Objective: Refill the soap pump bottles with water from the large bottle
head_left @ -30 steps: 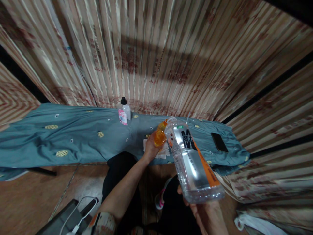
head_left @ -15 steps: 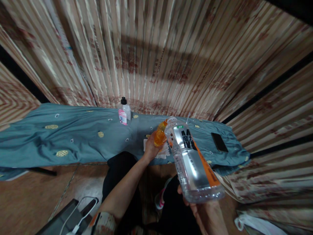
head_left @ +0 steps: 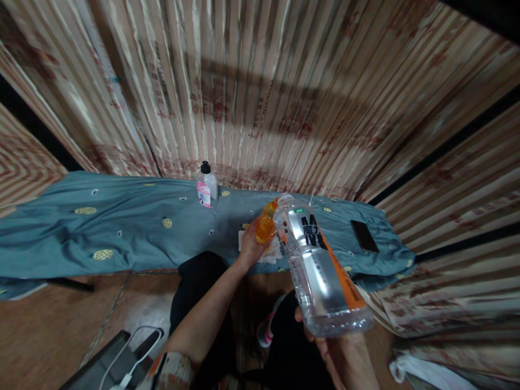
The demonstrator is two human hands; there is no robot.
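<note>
My left hand [head_left: 252, 245] is closed round a small orange see-through bottle [head_left: 267, 223], which leans a little to the right above a white paper or cloth [head_left: 273, 254]. In my right hand [head_left: 331, 346] is a large clear plastic drink bottle [head_left: 320, 260] with a silver and orange label, gripped near its base. The drink bottle is tilted, its capless neck up and to the left, close by the orange bottle's mouth. Whether the two mouths touch, and whether any liquid flows, I cannot tell.
A squeeze bottle [head_left: 207, 187] with a black cap and pink label stands on the blue-green cloth [head_left: 134, 227] over a long narrow table. A black phone [head_left: 364, 236] lies to the right. At lower left a grey box [head_left: 109, 363] carries a white cable. Striped curtains [head_left: 244, 97] hang behind.
</note>
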